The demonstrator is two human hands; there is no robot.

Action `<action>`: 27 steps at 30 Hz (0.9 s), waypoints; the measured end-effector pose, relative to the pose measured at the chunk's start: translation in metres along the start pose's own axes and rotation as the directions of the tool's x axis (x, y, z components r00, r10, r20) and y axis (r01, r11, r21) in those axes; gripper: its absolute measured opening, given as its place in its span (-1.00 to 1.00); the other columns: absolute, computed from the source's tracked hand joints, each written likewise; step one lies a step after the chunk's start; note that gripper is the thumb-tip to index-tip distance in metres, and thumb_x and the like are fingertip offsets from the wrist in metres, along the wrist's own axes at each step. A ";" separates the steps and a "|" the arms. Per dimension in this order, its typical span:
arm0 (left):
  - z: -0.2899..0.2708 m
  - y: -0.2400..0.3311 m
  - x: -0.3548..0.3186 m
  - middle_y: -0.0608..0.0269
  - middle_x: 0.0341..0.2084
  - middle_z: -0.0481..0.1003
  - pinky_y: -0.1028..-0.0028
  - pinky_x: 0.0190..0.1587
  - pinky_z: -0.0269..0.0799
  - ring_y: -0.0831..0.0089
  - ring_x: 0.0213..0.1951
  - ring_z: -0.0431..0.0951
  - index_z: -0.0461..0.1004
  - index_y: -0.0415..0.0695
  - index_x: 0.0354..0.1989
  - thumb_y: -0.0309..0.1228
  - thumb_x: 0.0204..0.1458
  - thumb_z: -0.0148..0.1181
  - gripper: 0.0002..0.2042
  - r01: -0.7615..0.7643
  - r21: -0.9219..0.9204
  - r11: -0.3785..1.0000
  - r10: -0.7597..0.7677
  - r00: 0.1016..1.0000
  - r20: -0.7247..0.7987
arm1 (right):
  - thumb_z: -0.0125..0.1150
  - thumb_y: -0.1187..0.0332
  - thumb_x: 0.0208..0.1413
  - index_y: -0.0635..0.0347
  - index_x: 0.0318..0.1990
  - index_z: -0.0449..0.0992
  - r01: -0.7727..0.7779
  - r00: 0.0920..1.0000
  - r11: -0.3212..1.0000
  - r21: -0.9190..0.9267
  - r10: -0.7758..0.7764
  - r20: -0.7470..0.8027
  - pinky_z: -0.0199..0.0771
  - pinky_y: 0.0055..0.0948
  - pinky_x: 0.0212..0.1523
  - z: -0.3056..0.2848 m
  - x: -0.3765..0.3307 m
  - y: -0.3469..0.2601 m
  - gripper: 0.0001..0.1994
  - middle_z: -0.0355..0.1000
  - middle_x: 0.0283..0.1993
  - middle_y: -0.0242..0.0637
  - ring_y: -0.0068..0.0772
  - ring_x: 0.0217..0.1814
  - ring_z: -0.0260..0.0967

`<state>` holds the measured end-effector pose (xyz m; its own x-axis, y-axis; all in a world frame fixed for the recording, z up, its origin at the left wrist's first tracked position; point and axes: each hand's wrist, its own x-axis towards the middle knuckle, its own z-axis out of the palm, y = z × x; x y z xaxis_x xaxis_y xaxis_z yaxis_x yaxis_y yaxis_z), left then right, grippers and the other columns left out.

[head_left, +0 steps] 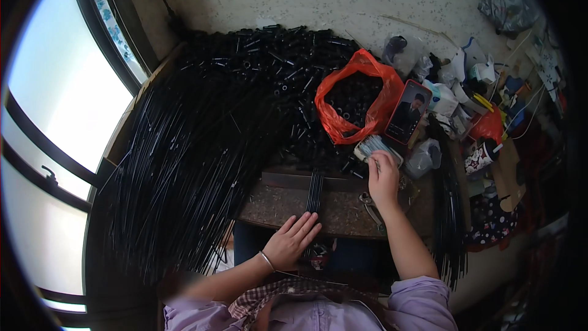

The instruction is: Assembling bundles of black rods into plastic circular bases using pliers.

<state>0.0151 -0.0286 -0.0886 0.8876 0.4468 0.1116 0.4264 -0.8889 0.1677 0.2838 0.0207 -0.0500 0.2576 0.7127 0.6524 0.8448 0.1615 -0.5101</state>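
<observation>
**Work Position: Materials and Layout**

The counter (275,208) has a dark brown, worn surface flecked with pale specks. A straight, dark bar (285,179) lies across it. The narrow group of black rods (315,191), slender, smooth and parallel, crosses this bar toward the front edge. The left hand (294,240) is spread flat, fingers extended, with its fingertips on these rods. The right hand (383,178) has its fingers drawn together at a small container of thin, pale pieces (371,144).

Behind the bar is a heap of short, glossy black tubular parts (269,55). Long black rods (184,165) form a dense mass on the left; a narrower bundle (448,208) hangs on the right. An orange-red bag (331,130) of thin, crinkled plastic stands open around more black parts. A red-edged phone (407,111) lies against its right side.

The right fingers cover part of the container; whether they grip a piece cannot be told. The left fingers hide the near part of the rods. A metal hand tool (369,202) beside the right forearm is indistinct.

Count: two hands, one bag, one phone, one bar. Rods and tubular parts overlap too closely to count.
</observation>
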 end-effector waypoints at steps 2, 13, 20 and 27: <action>0.000 0.001 0.000 -0.01 0.24 -0.02 0.17 0.23 -0.11 0.16 0.26 0.00 0.00 -0.18 0.23 -0.41 -0.08 -0.12 -0.40 0.013 -0.035 0.999 -0.013 1.000 -0.002 | -0.07 0.43 0.13 0.17 -0.29 0.31 -0.788 0.586 0.243 0.566 0.576 0.570 0.33 -0.34 -0.11 0.021 -0.038 -0.030 -0.95 0.38 -0.21 -0.20 -0.24 -0.14 0.33; -0.014 0.002 0.005 -0.06 0.24 -0.04 0.18 0.25 -0.17 0.14 0.28 -0.06 0.00 -0.27 0.22 -0.32 -0.22 0.00 -0.28 0.024 -0.136 0.990 -0.019 0.999 0.042 | 0.09 0.53 -0.01 0.29 -0.31 0.45 0.074 0.882 0.970 0.229 -0.171 0.439 0.38 -0.42 -0.23 0.025 -0.004 -0.006 -0.90 0.37 -0.32 -0.24 -0.26 -0.31 0.36; -0.016 0.003 0.005 -0.04 0.24 -0.04 0.20 0.25 -0.17 0.17 0.28 -0.06 0.00 -0.27 0.21 -0.35 -0.22 0.00 -0.29 0.033 -0.163 0.986 -0.027 0.999 0.040 | 0.08 0.53 -0.07 0.28 -0.33 0.50 0.117 0.846 0.991 0.068 -0.135 0.515 0.39 -0.33 -0.34 0.030 -0.014 -0.012 -0.87 0.35 -0.41 -0.20 -0.17 -0.35 0.38; -0.018 0.003 0.006 0.00 0.25 -0.04 0.20 0.25 -0.16 0.19 0.28 -0.05 0.01 -0.25 0.22 -0.41 -0.22 -0.02 -0.31 0.028 -0.104 0.994 -0.024 0.999 0.047 | 0.08 0.52 -0.05 0.29 -0.34 0.51 0.071 0.829 0.994 0.085 -0.106 0.549 0.39 -0.33 -0.34 0.032 -0.011 -0.014 -0.88 0.36 -0.40 -0.20 -0.17 -0.36 0.39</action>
<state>0.0185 -0.0264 -0.0699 0.8845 0.4624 0.0615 0.4310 -0.8605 0.2716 0.2541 0.0328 -0.0678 -0.1340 0.9485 0.2869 0.8183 0.2692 -0.5079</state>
